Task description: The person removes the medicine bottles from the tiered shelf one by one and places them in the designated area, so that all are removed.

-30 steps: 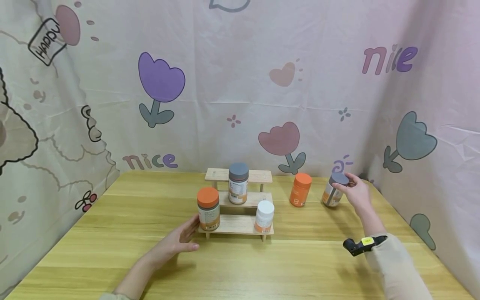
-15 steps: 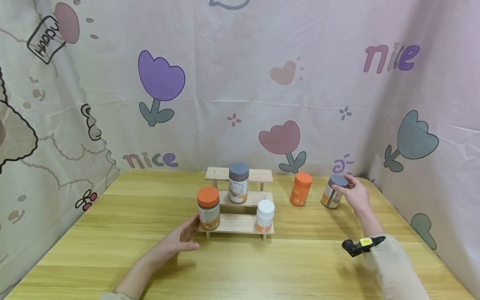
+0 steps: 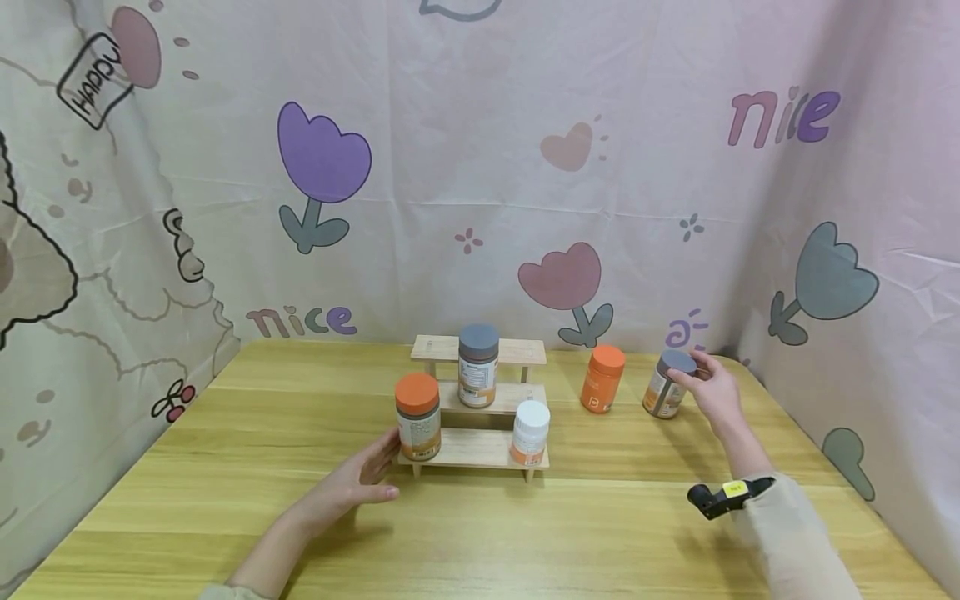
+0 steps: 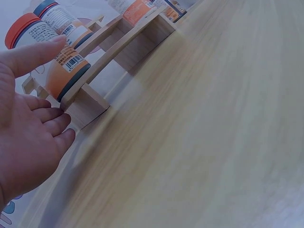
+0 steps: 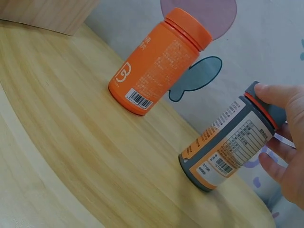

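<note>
My right hand (image 3: 716,392) pinches the grey cap of a supplement bottle (image 3: 663,385) at the table's right rear; in the right wrist view the thumb lies on that cap and the fingers are beyond it. The bottle's base (image 5: 195,173) appears to be on the table. To its left stands an orange bottle (image 3: 602,380). My left hand (image 3: 356,479) lies beside the left end of a small stepped wooden shelf (image 3: 472,448), fingers loose and thumb apart. Its fingertips are close to an orange-capped jar (image 3: 419,429) on the lowest step; whether they touch it is unclear.
A grey-capped jar (image 3: 477,375) stands on the shelf's middle step. On the lowest step's right end sits a small white-capped bottle (image 3: 529,437). A printed curtain (image 3: 465,150) hangs behind and beside the wooden table (image 3: 487,533).
The bottle in my right hand has shifted very slightly and leans a little less than a second ago. My left hand and the things on the shelf have stayed in place.
</note>
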A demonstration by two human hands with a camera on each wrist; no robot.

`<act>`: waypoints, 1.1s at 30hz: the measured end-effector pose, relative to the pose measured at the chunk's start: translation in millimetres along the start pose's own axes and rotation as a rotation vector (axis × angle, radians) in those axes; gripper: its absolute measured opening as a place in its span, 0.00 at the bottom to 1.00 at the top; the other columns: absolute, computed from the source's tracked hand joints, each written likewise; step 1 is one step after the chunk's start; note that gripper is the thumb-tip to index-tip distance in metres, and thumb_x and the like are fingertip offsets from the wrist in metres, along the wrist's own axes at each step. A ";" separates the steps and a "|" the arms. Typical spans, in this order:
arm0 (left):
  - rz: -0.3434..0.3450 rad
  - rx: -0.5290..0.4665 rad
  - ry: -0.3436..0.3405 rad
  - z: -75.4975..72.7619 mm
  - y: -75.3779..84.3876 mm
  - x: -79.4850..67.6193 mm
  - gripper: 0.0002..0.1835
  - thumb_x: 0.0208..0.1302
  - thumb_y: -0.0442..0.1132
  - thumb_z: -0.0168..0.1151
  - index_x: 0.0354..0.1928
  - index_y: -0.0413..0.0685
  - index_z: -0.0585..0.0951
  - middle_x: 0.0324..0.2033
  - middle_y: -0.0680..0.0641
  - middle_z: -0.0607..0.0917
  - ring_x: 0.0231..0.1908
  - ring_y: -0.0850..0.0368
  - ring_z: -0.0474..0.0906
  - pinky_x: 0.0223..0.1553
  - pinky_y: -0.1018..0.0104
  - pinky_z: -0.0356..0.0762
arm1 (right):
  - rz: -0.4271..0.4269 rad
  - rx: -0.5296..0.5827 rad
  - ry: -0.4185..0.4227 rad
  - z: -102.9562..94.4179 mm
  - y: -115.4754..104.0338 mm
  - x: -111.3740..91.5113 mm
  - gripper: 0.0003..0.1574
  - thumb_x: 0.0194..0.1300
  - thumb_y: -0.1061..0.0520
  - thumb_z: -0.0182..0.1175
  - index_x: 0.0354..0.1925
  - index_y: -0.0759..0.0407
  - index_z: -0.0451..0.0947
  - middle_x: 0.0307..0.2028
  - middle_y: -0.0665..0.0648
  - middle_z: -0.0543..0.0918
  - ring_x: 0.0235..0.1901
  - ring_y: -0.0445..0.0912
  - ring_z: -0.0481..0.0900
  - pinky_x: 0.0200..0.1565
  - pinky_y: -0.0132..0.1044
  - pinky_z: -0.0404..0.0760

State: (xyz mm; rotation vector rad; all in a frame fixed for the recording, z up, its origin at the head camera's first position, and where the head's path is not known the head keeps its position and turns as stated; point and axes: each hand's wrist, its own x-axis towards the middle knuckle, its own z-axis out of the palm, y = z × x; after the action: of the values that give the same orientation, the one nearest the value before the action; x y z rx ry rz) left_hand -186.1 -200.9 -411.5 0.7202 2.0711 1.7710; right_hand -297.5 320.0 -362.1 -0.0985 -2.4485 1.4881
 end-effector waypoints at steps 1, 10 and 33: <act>0.000 -0.003 0.000 0.0 -0.2 0.0 0.46 0.61 0.33 0.56 0.69 0.29 0.35 0.68 0.30 0.36 0.67 0.35 0.33 0.66 0.68 0.45 | -0.004 -0.001 0.002 -0.7 -0.1 -0.1 0.47 0.63 0.50 0.59 0.69 0.69 0.48 0.64 0.75 0.59 0.62 0.64 0.59 0.62 0.55 0.61; 0.000 0.005 0.005 0.2 -0.6 0.5 0.46 0.61 0.33 0.56 0.69 0.29 0.35 0.68 0.30 0.36 0.67 0.34 0.34 0.66 0.54 0.39 | -0.074 -0.022 0.057 -7.1 -8.0 0.0 0.38 0.66 0.54 0.55 0.66 0.72 0.55 0.62 0.71 0.65 0.58 0.59 0.65 0.59 0.44 0.68; 0.002 -0.001 -0.002 0.2 0.1 0.1 0.46 0.62 0.33 0.56 0.68 0.29 0.34 0.68 0.30 0.36 0.67 0.34 0.33 0.65 0.47 0.36 | -0.154 0.065 -0.020 -5.2 -58.0 -1.8 0.41 0.64 0.47 0.58 0.66 0.69 0.58 0.38 0.34 0.74 0.45 0.29 0.70 0.63 0.50 0.63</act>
State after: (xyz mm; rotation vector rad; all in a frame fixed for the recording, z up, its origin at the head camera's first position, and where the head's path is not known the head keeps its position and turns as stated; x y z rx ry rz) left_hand -186.1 -200.6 -411.4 0.7234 2.0688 1.7711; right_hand -289.7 296.9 -309.2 0.1165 -2.3607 1.5060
